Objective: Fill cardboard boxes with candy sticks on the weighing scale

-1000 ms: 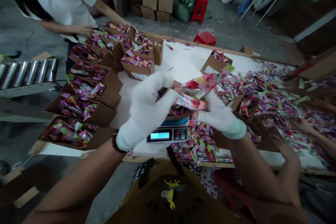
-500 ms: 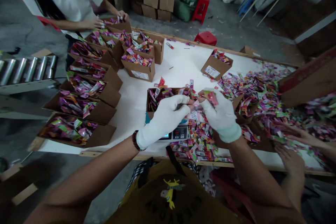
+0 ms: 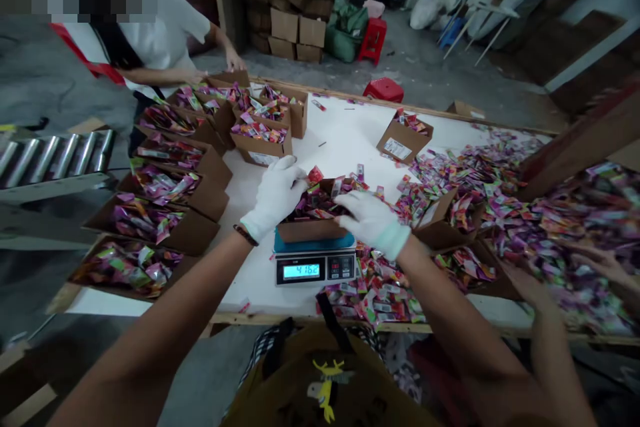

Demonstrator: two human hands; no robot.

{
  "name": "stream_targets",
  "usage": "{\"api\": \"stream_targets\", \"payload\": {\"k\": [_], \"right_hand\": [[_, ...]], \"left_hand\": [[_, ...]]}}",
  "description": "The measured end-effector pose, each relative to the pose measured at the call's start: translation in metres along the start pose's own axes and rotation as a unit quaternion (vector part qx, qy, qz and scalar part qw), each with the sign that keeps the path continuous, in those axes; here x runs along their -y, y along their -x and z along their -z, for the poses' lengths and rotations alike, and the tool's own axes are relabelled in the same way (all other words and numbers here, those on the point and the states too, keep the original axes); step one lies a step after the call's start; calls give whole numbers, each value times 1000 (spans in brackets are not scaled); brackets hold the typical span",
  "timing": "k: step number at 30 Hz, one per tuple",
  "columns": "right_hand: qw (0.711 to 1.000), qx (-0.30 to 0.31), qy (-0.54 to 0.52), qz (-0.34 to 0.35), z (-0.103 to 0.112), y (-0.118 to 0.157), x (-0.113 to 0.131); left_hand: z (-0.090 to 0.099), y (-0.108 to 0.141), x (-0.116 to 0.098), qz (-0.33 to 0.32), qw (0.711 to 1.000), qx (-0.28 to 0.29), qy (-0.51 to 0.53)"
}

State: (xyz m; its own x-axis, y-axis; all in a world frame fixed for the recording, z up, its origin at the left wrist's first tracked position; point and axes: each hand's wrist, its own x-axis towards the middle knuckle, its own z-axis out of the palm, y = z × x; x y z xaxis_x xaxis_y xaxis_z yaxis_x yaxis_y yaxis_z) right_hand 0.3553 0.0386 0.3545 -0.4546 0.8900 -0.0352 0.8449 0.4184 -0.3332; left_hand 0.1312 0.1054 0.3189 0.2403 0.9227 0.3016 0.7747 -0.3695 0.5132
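My left hand [image 3: 275, 199], in a white cotton glove, rests at the left end of a brown cardboard box [image 3: 310, 230] full of bright foil candy packets. The box stands on the blue pan [image 3: 314, 241] of a digital scale [image 3: 315, 268], whose display reads about 416. My right hand [image 3: 370, 220], also gloved, lies at the box's right side, its fingers spread over the packets. Neither glove clearly holds a packet. More loose packets [image 3: 370, 293] lie just in front of my right hand.
Rows of filled boxes [image 3: 145, 220] line the table's left side. A large heap of packets [image 3: 540, 227] covers the right, where a co-worker's hand [image 3: 605, 267] reaches in. Another co-worker [image 3: 160, 40] stands top left. A roller conveyor [image 3: 55, 157] lies left.
My hands have moved apart from holding packets above the box to either side of it. The box now sits fully in view on the scale, and the display has risen from about 389.
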Motion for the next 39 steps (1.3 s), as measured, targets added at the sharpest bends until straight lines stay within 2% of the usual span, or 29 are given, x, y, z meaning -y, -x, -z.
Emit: {"api": "stream_targets", "payload": {"k": [3,5,8,10,11,13,16,19,23,27,29,30,32,34,36,39], "right_hand": [[999,30,-1,20,-8,-23,14],[1000,5,-7,24,-4,-24,14],[988,-132,-66,47,15,-16,10],[963,-224,-134,73,32,-10,10],[951,-248,-162,83,39,-7,12],[945,-255,-188,82,52,-2,16],[950,-243,-187,57,59,7,19],[944,-256,-204,44,53,14,11],[920,-271,-284,6,37,16,-3],[935,-241,-259,-3,35,18,-6],[951,-230,-205,14,41,25,-9],[962,-212,-174,19,44,30,-13],[984,-144,-109,14,49,42,-25],[995,-75,-60,-5,49,52,-42],[997,-49,-47,-21,43,55,-55],[993,-65,-91,-24,27,43,-57]], "left_hand": [[14,1,-12,-25,997,-47,47],[29,5,-24,-36,994,-63,80],[46,11,-46,-32,991,-41,122],[50,13,-61,-33,986,-7,164],[50,13,-67,-36,981,5,189],[48,14,-76,-35,969,22,246],[45,16,-82,-24,945,62,321],[44,18,-85,-28,926,95,364],[43,20,-90,-24,924,111,366],[39,21,-91,-43,923,146,354],[40,21,-86,-61,932,153,323],[41,20,-81,-66,945,140,287],[44,17,-66,-63,978,91,177],[42,14,-47,-42,996,60,50],[33,13,-29,-24,995,79,-57],[12,12,-13,-33,975,142,-166]]}}
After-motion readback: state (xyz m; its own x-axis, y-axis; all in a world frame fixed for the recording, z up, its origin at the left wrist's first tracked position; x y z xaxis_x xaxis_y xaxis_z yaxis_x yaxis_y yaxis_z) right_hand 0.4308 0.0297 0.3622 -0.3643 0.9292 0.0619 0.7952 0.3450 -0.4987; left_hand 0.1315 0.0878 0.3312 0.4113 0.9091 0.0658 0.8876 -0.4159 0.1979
